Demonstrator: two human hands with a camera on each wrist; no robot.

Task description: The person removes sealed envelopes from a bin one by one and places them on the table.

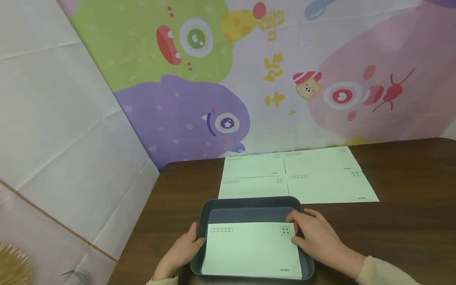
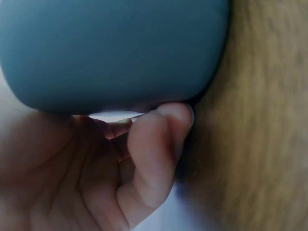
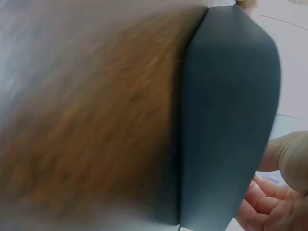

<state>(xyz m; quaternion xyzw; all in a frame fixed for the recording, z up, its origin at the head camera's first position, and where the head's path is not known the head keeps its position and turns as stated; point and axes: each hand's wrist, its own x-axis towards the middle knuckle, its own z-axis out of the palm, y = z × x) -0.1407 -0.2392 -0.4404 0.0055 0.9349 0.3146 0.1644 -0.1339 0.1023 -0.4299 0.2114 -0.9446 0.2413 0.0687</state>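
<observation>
A dark blue-grey tray (image 1: 249, 215) sits near the front of the table, with white envelopes (image 1: 249, 253) lying in it; the top one shows postcode boxes and a stamp square. My left hand (image 1: 181, 249) grips the tray's left side, its thumb over the rim. In the left wrist view, curled fingers (image 2: 151, 154) press against the tray's outer wall (image 2: 115, 53). Reaching over the right rim, my right hand (image 1: 318, 235) pinches the top envelope's right edge between thumb and fingers. The right wrist view shows those fingers (image 3: 267, 207) curled beyond the tray wall (image 3: 228, 110).
Several envelopes (image 1: 327, 186) lie in two rows behind the tray, the tray's far rim overlapping the front left one. A cartoon-printed cloth (image 1: 285, 130) hangs behind the dark wooden table (image 1: 171, 202). At the left, a straw-coloured object (image 1: 14, 265) lies below table level.
</observation>
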